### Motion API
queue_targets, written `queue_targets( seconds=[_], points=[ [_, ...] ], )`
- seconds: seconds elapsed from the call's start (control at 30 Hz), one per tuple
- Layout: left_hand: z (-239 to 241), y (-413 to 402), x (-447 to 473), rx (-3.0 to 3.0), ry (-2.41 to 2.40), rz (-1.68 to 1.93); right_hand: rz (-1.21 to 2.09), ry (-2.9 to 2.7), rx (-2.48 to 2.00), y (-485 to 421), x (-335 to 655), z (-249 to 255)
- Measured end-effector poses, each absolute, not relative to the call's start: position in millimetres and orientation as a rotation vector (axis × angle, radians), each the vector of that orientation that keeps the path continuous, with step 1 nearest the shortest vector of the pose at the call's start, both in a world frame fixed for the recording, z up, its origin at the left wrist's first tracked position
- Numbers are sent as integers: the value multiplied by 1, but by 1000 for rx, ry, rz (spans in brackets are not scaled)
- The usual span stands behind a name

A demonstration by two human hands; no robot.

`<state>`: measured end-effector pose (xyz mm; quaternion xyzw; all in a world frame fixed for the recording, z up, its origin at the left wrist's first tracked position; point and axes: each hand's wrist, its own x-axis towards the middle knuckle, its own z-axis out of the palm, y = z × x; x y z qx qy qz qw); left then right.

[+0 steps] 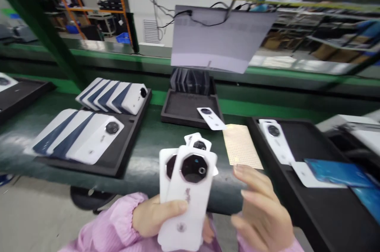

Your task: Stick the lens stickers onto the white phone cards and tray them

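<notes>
Left hand [154,215] gripping fanned white phone covers [187,188] upright, right hand [263,208] beside, fingers loosely spread, empty

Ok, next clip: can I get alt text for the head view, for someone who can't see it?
The left hand grips a fanned stack of white phone back covers over a green workbench, while the right hand hovers open beside them. Black trays of more covers sit to the left, and a gold sheet lies just beyond the hands.

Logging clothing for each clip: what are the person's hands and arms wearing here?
Both hands are bare, no gloves. The left hand comes out of a pink sleeve with a gathered, elastic-looking cuff. At the right hand only a sliver of the same pink cloth shows at the wrist. No rings or watch visible.
</notes>
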<state>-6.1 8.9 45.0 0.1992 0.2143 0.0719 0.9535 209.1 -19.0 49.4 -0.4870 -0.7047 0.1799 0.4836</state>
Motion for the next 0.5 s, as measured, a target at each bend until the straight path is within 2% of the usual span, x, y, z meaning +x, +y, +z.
queue_targets(
  seconds=[0.2,0.33,0.5],
  points=[
    [10,32,-20,350,564,133,357,-1447,-1992,-59,293,-22],
    [-17,48,-24,347,576,164,331,-1422,-2094,-70,323,-58],
    [-35,54,-24,331,607,221,562,-1511,-2066,-49,324,-71]
  ],
)
